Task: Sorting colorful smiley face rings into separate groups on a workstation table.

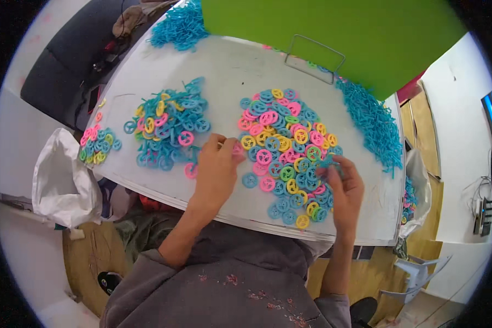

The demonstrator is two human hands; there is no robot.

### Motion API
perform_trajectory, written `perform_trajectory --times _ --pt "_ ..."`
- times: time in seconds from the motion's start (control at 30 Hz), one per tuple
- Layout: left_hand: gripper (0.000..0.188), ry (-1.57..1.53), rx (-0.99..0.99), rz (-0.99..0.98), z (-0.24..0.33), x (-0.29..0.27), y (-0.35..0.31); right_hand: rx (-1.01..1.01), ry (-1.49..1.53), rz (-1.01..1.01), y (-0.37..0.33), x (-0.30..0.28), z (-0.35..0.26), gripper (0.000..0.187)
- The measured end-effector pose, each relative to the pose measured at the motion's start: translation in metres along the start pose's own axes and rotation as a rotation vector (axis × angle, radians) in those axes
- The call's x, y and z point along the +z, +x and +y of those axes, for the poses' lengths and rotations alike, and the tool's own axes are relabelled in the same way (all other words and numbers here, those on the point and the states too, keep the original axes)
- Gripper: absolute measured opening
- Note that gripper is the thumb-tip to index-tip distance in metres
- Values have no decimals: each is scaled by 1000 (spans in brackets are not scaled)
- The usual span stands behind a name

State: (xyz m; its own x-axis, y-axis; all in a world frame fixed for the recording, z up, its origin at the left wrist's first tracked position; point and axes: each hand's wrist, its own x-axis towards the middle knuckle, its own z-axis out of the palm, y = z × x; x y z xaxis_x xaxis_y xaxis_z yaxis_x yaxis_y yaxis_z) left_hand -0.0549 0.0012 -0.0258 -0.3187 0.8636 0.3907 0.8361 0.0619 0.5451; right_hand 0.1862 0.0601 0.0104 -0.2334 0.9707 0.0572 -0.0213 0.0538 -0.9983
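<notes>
My left hand [216, 169] rests on the white table [229, 71], fingers pinched on a pink plastic wheel [236, 150] at the left edge of a loose pile of blue, pink, yellow and green wheels [287, 145]. My right hand [344, 183] sits at the pile's right edge, holding a small blue plastic piece [329, 162] between its fingertips. A second pile of assembled, mostly blue wheels [167, 128] lies to the left of my left hand.
A small heap of wheels [97, 146] sits at the table's left edge above a white sack [63, 175]. Heaps of blue stick-like parts [374, 123] lie at the right and far left [180, 27]. A green bin [333, 33] with a wire handle stands at the back.
</notes>
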Motion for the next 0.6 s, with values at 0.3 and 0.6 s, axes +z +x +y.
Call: perform_trajectory --times 0.3,0.6 --pt "14 -533 -249 -24 21 -25 0 -282 -428 -78 -11 51 9 20" --pt "11 -928 -242 -169 35 -19 -14 -415 -509 -50 -14 62 12 22"
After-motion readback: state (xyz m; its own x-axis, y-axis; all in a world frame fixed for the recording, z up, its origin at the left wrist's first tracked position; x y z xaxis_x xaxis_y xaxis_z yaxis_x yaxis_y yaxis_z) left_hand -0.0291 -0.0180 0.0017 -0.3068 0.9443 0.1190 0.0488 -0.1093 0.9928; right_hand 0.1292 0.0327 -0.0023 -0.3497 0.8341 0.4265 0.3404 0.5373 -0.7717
